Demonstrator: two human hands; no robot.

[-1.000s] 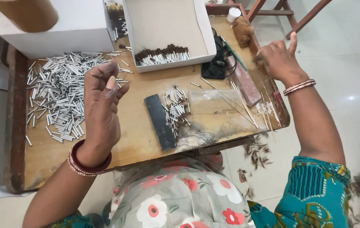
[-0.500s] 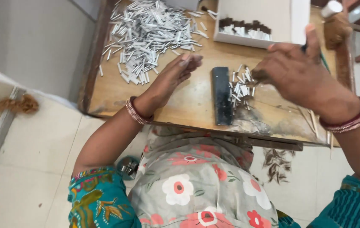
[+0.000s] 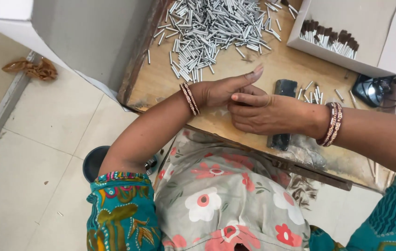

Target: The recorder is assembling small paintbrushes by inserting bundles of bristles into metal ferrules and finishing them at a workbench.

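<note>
Pale floor tiles spread at nine o'clock, and a worn wooden table [image 3: 161,83] fills the upper middle of the view, seen from above. Both hands meet over the table's near edge. At the centre, the left hand [image 3: 226,89] reaches in from seven o'clock, forearm angled up across the flowered lap, wrist ringed with bangles, thumb stretched toward one o'clock. From three o'clock, the right hand [image 3: 267,113] comes in palm down with its forearm nearly level and its fingers [image 3: 249,98] pointing toward nine o'clock, pressed against the left palm. Whether either hand grips anything cannot be told; the fingers are drawn together and hide what lies between them. Partly under the right hand lies a dark flat block [image 3: 285,88], running from twelve to six o'clock. Just beside it at two o'clock sit a few loose metal tubes [image 3: 313,94]. A big heap of tubes [image 3: 216,32] lies at twelve o'clock, and a white box [image 3: 370,28] holding brown-tipped tubes [image 3: 330,39] stands at one o'clock.
</note>
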